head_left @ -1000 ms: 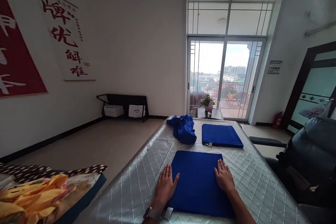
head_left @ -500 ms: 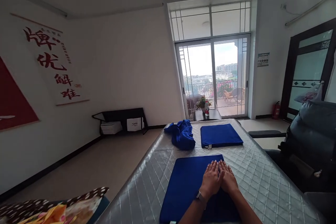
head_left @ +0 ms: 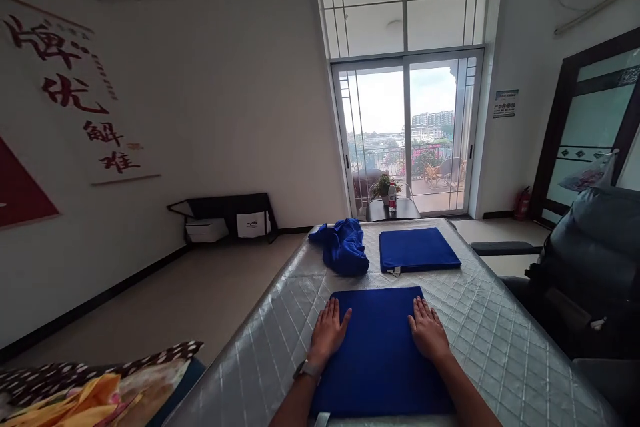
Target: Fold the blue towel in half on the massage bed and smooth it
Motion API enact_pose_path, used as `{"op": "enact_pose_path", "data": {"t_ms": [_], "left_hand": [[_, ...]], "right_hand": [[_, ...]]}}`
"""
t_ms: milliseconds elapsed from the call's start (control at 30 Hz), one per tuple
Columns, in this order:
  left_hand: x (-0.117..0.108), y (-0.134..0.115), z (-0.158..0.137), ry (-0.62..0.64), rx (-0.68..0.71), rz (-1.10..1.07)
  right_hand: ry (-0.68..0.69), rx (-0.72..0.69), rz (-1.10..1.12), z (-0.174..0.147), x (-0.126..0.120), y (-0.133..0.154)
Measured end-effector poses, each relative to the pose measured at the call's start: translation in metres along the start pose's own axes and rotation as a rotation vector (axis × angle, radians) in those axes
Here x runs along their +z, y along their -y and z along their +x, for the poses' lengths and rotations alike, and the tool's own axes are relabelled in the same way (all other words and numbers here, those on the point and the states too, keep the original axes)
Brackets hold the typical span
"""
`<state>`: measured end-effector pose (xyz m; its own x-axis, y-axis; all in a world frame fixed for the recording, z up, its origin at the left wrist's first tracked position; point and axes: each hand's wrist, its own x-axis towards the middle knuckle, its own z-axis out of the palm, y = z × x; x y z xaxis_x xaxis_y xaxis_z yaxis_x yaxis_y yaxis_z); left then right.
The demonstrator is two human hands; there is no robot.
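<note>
A folded blue cloth (head_left: 377, 353) lies flat on the silver quilted mattress (head_left: 480, 327) in front of me, a small white tag at its near edge. My left hand (head_left: 329, 330) rests on its left edge, palm down with fingers extended. On the opposite edge lies my right hand (head_left: 429, 330), also flat, thumb toward the cloth. Neither hand grips anything. Beyond it sits a second folded blue cloth (head_left: 419, 248), with a crumpled blue cloth (head_left: 344, 247) to its left.
A small dark table (head_left: 400, 212) with a plant and bottle (head_left: 393, 199) stands past the mattress, before a sliding glass door. To the right is a dark armchair (head_left: 595, 260). Patterned fabric (head_left: 90, 393) fills the lower left; a black rack (head_left: 227, 210) stands by the wall.
My hands have moved apart from the cloth's right side. The left hand has slid across to the left edge, while the right has shifted little. The view has tilted slightly.
</note>
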<state>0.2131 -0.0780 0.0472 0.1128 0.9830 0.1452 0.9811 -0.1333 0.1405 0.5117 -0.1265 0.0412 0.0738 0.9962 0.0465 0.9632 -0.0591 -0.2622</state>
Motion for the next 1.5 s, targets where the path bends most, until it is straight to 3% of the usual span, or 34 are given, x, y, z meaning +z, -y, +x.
{"op": "enact_pose_path", "data": {"t_ms": [100, 300, 500, 633, 767, 933, 1200, 1333, 1500], "left_hand": [[-0.001, 0.021, -0.001, -0.002, -0.054, -0.045], [-0.002, 0.022, 0.002, 0.005, -0.053, -0.099], [0.000, 0.028, 0.006, -0.030, -0.028, -0.157], [0.001, 0.027, 0.006, -0.036, 0.006, -0.180], [0.000, 0.025, 0.005, -0.011, 0.030, -0.184], [-0.004, 0.021, 0.004, 0.019, 0.015, -0.189], [0.000, 0.015, -0.006, -0.058, 0.012, -0.064], [-0.002, -0.008, -0.008, -0.119, 0.032, -0.064], [-0.001, -0.086, 0.002, -0.053, 0.353, -0.178]], "right_hand": [[0.000, -0.006, -0.012, 0.000, 0.001, -0.001], [0.019, -0.021, -0.046, 0.003, 0.003, -0.006], [0.011, -0.033, -0.095, 0.022, -0.015, -0.001], [0.021, -0.043, -0.133, 0.042, -0.021, 0.007], [0.038, -0.027, -0.144, 0.054, -0.013, 0.005], [0.021, 0.001, -0.105, 0.054, -0.007, 0.002], [0.011, 0.013, -0.081, 0.052, -0.010, 0.004], [0.012, -0.002, -0.081, 0.053, -0.008, 0.002], [0.012, -0.003, -0.087, 0.054, -0.006, -0.001]]}}
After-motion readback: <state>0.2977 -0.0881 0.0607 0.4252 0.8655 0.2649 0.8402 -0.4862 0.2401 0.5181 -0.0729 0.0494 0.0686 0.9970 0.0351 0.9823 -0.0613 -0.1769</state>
